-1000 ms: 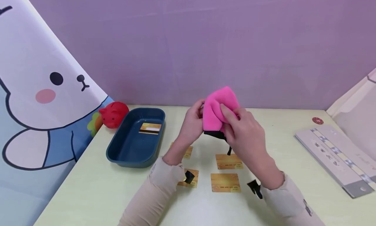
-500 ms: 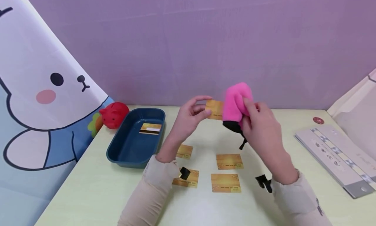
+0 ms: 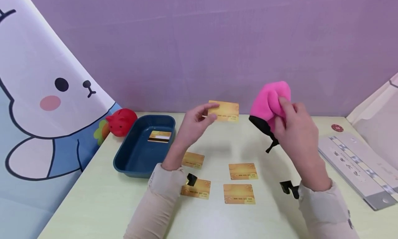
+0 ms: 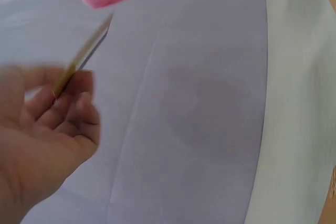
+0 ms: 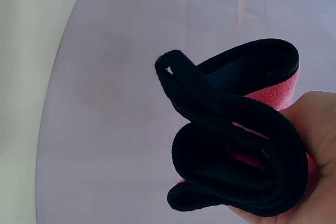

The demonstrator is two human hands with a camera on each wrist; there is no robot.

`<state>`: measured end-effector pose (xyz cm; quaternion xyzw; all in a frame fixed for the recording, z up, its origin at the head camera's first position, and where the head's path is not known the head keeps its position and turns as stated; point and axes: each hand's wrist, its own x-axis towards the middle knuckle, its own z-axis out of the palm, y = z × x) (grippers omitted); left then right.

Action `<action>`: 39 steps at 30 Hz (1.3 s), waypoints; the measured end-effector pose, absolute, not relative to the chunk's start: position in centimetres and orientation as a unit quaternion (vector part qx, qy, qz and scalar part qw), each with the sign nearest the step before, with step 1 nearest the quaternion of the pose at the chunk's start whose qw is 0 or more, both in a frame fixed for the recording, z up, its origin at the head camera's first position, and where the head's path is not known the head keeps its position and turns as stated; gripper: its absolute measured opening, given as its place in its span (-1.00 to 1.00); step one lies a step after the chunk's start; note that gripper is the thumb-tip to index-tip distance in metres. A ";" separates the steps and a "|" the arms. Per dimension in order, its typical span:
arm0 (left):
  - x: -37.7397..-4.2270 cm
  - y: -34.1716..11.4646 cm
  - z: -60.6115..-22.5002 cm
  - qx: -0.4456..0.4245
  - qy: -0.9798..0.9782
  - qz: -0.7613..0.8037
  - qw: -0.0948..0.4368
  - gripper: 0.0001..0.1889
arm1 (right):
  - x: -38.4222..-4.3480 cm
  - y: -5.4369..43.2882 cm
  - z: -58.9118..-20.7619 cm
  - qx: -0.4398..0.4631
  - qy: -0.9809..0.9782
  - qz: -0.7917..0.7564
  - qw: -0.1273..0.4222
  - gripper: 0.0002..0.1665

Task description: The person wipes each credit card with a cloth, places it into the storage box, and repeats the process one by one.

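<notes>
My left hand (image 3: 193, 127) pinches a gold bank card (image 3: 228, 112) between thumb and fingers, above the far part of the table. In the left wrist view the card (image 4: 84, 53) appears almost edge-on. My right hand (image 3: 296, 137) grips a folded pink towel (image 3: 269, 100) with black edging, raised to the right of the card and apart from it. The right wrist view looks onto the towel's rolled black edge (image 5: 289, 166) and its hanging loop (image 5: 181, 77). Several more gold cards, one of them this card (image 3: 238, 194), lie face up on the table below.
A blue tray (image 3: 124, 168) on the left holds one gold card (image 3: 159, 136), its stripe side up. Behind it sits a red piggy bank (image 3: 120, 122). At the right are a grey book-like box (image 3: 351, 163) and a red chip (image 3: 337, 127). A purple backdrop (image 3: 199, 52) stands behind.
The hands have drawn apart. My right hand moved right and up with the towel, and the gold card in my left hand came out from behind it into full view.
</notes>
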<state>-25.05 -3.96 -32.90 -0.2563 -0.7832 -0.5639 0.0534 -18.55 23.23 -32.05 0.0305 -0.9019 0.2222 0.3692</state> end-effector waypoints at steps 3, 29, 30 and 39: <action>-25.1 -4.0 -33.0 -0.272 -0.806 -0.525 0.040 -0.47 | -18.4 23.1 -31.9 0.032 -0.901 0.224 0.369 -0.49; -26.1 -3.3 -34.2 -0.219 -0.761 -0.602 0.101 -0.65 | -17.6 22.7 -30.6 0.033 -0.885 0.252 0.389 -0.50; -26.1 -3.1 -34.3 -0.221 -0.754 -0.609 0.105 -0.62 | -17.5 22.5 -30.6 0.038 -0.885 0.251 0.390 -0.50; -25.3 -1.4 -34.7 -0.259 -0.751 -0.597 0.112 -0.67 | -17.1 18.8 -31.5 0.170 -0.857 0.210 0.439 -0.45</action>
